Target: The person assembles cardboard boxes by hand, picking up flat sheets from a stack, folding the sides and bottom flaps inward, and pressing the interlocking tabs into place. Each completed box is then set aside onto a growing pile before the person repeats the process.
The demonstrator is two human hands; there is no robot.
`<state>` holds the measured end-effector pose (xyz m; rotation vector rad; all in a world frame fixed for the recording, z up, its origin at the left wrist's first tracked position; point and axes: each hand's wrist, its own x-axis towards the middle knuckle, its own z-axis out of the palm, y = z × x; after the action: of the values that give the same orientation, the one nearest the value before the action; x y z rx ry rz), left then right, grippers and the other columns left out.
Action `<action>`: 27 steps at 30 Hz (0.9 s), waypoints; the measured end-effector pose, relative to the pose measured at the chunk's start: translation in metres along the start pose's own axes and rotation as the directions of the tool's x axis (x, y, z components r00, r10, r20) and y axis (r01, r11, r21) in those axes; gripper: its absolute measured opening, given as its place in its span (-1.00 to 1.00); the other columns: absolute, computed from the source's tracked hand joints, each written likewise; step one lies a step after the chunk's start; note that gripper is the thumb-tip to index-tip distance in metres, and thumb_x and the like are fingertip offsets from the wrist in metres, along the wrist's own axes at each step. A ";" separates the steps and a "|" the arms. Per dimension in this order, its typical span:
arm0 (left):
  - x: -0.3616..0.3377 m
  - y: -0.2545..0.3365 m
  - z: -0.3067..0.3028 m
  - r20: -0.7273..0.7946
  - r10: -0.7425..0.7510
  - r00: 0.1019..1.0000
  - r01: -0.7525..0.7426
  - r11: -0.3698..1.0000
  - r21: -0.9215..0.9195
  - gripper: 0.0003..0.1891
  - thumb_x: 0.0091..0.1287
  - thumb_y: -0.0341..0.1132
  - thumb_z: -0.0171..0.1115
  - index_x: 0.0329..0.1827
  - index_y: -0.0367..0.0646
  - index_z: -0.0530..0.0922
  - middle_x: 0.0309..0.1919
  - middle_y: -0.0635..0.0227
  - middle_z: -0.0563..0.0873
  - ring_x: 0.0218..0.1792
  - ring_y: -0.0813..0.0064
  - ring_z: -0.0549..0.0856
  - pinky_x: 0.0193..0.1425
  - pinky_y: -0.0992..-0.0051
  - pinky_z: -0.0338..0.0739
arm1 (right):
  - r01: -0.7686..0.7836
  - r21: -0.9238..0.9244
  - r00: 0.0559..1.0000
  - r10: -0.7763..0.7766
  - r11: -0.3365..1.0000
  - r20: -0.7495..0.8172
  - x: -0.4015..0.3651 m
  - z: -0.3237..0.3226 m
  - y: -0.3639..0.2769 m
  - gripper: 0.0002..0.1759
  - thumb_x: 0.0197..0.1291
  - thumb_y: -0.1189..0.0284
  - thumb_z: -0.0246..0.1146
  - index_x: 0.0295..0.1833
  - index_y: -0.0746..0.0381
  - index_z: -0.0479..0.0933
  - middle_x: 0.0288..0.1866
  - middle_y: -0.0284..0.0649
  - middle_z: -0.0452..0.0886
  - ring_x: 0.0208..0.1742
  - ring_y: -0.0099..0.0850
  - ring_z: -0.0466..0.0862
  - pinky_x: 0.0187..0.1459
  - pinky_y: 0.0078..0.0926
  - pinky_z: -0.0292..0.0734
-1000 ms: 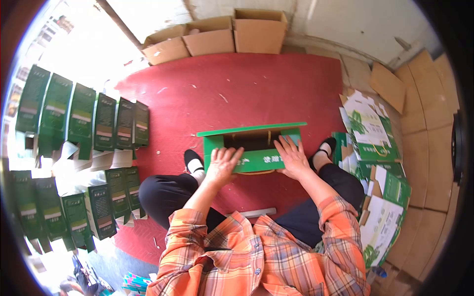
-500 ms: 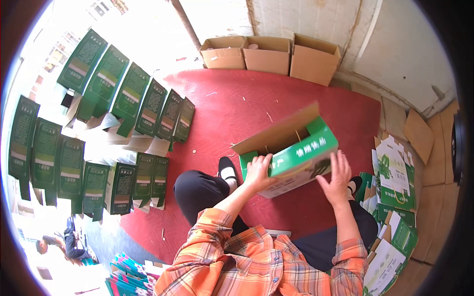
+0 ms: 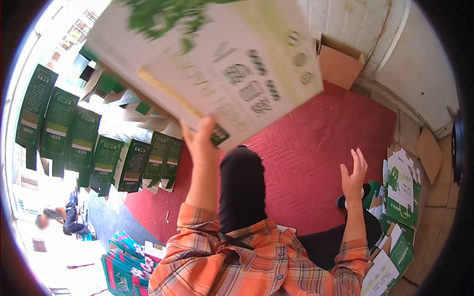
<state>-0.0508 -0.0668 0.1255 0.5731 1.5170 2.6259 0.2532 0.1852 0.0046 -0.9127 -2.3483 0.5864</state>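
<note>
1. My left hand pinches the printed box, raised at far left.
2. My right hand is spread, empty, at right.
3. I judge this carrying (one-handed, box tilted); the next move calls for steady support.

Premises: small packaging workshop, by all signs around me. Noted: dark-green printed cardboard cartons ranked in rows, left; flattened green-and-white printed cartons piled, right; open-topped plain brown cardboard box by scuffed off-white wall. Floor: textured red matting, few scraps. Large white-and-green printed carton in hand of worker in orange plaid shirt.
</note>
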 end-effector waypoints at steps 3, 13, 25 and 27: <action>-0.020 0.013 -0.055 -0.105 0.021 0.994 -0.023 1.000 -0.015 -0.43 0.25 -0.37 0.25 0.33 -0.30 0.33 0.12 0.20 0.57 0.10 0.34 0.60 0.19 0.29 0.52 | -0.032 0.018 0.999 0.031 0.999 0.024 0.003 0.004 0.002 -0.40 0.19 0.45 0.29 0.37 0.20 0.36 0.46 -0.08 0.29 0.45 -0.10 0.25 0.44 -0.18 0.16; -0.204 -0.049 -0.266 -0.452 -0.388 0.803 0.364 0.920 -0.144 -0.40 0.35 -0.26 0.26 0.42 -0.20 0.28 0.23 0.21 0.55 0.21 0.29 0.57 0.26 0.25 0.52 | -0.088 -0.008 0.988 0.088 0.996 0.124 -0.010 0.021 0.022 -0.43 0.14 0.51 0.31 0.31 0.22 0.43 0.44 -0.06 0.32 0.42 -0.06 0.28 0.41 -0.16 0.23; -0.253 -0.113 -0.339 -0.570 -0.598 0.563 0.405 0.801 -0.440 -0.41 0.43 -0.06 0.17 0.38 -0.26 0.33 0.26 0.16 0.55 0.22 0.15 0.57 0.32 0.18 0.45 | -0.151 -0.087 0.953 0.168 0.985 0.251 -0.020 0.039 0.036 -0.45 0.14 0.50 0.32 0.29 0.19 0.45 0.44 -0.06 0.32 0.42 -0.05 0.30 0.39 -0.17 0.26; -0.250 -0.120 -0.349 -0.533 -0.581 0.615 0.397 0.812 -0.428 -0.42 0.43 -0.06 0.17 0.38 -0.25 0.34 0.25 0.17 0.56 0.21 0.16 0.57 0.31 0.18 0.45 | -0.132 -0.124 0.951 0.161 0.983 0.263 -0.024 0.044 0.048 -0.46 0.14 0.49 0.31 0.28 0.20 0.46 0.44 -0.05 0.32 0.42 -0.05 0.31 0.39 -0.16 0.26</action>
<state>0.0457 -0.3504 -0.2045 -0.7749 1.1194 2.5712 0.2631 0.1919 -0.0632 -1.1248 -2.5923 0.6912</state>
